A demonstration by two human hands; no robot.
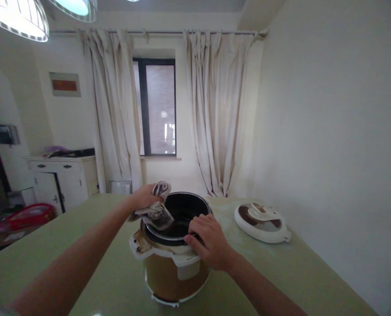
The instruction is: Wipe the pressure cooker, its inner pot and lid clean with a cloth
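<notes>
A pressure cooker body (177,274), gold-brown with a white collar, stands on the green table (93,263). Its dark inner pot (185,206) sits raised and tilted in the opening. My left hand (144,197) grips a crumpled, patterned grey cloth (157,215), which hangs over the pot's left rim. Across the pot's right rim, my right hand (210,241) is closed, fingers inside and thumb along the near edge. The white and brown cooker lid (261,221) lies on the table to the right, apart from both hands.
A wall (340,131) runs along the table's right side. Behind the table hang curtains (215,114) beside a window (159,107). At the left are a white cabinet (72,180) and a red basket (34,216). Lamps (17,17) hang at upper left.
</notes>
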